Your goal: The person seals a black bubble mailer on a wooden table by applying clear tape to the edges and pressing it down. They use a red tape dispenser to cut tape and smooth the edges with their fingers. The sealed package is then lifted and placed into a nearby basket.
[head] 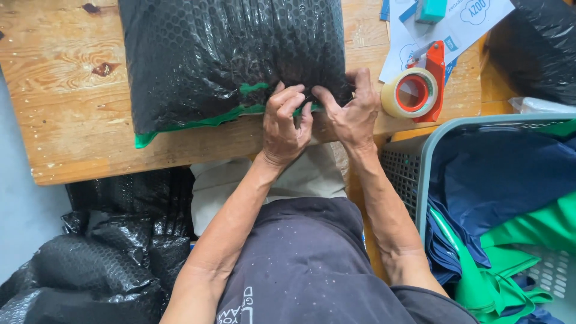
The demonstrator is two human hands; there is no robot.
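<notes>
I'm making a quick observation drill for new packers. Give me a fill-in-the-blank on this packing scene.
1. Both hands, left hand and right hand, press on the near edge of a black bubble-wrap ____.
2. The fabric peeking from the parcel is ____.
3. The tape dispenser has an ____ handle.
4. The basket holds green and ____ cloth.

Missing words: parcel; green; orange; blue
</notes>
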